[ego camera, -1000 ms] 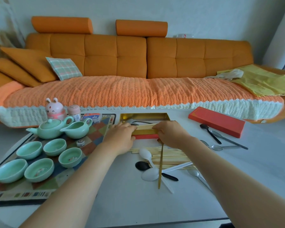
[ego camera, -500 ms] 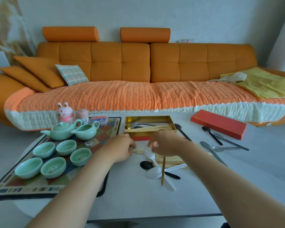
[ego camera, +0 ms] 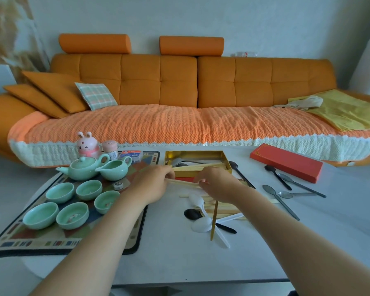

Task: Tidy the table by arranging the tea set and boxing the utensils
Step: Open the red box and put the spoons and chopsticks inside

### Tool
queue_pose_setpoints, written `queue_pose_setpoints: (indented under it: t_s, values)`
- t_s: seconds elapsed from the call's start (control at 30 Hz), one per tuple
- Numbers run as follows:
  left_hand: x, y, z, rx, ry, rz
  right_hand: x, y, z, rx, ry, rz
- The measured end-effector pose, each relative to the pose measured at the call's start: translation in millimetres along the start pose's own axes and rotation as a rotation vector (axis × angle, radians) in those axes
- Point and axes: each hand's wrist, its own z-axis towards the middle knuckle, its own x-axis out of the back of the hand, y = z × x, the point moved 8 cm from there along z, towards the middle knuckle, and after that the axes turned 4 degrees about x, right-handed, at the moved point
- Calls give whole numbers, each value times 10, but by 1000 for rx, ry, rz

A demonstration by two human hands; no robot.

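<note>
Celadon tea set (ego camera: pixel 83 168) grouped on mat (ego camera: pixel 73 242); chopsticks (ego camera: pixel 224 207), spoons (ego camera: pixel 199 226) strewn before open gold box (ego camera: pixel 186 174).

I see glossy glazed ceramic cups (ego camera: pixel 60 192), pale matt wooden chopsticks (ego camera: pixel 222 207), a shiny gold-lined box (ego camera: pixel 227 162), and a smooth white tabletop (ego camera: pixel 179 259).

head cam, wide-angle | worn at head height over near edge of table (ego camera: pixel 179 263) | faces forward and down | table close, sofa (ego camera: pixel 179 86) beyond it

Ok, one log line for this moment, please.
left hand + right hand: pinching chopsticks | gold box: open, partly filled | red lid: aside
</note>
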Motion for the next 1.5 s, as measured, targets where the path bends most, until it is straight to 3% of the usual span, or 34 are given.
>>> queue_pose_setpoints:
  t_s: [0.3, 0.47, 0.63, 0.87, 1.03, 1.17, 1.27, 1.4, 1.5]
  values:
    - [310, -179, 136, 16, 218, -158, 338, 60, 243, 7, 261, 193]
    - [142, -104, 198, -18, 167, -12, 352, 399, 283, -116, 324, 157]
    - [-125, 102, 253, -78, 26, 51, 238, 645, 283, -212, 279, 120]
    - [-408, 154, 302, -49, -129, 82, 217, 621, 241, -203, 245, 120]
    - [-322, 288, 298, -154, 16, 162, 142, 454, 126, -152, 91, 63]
    - [-359, 333, 259, -142, -63, 114, 115, 439, 105, -121, 33, -32]
    - [-355, 334, 216, -136, -84, 114, 122, 412, 85, -72, 84, -36]
    - [-222, 399, 176, -213, 79, 104, 278, 244, 18, 87, 248, -50]
    - [-131, 490, 126, -268, 154, 70, 245, 154, -35, 95, 142, -42]
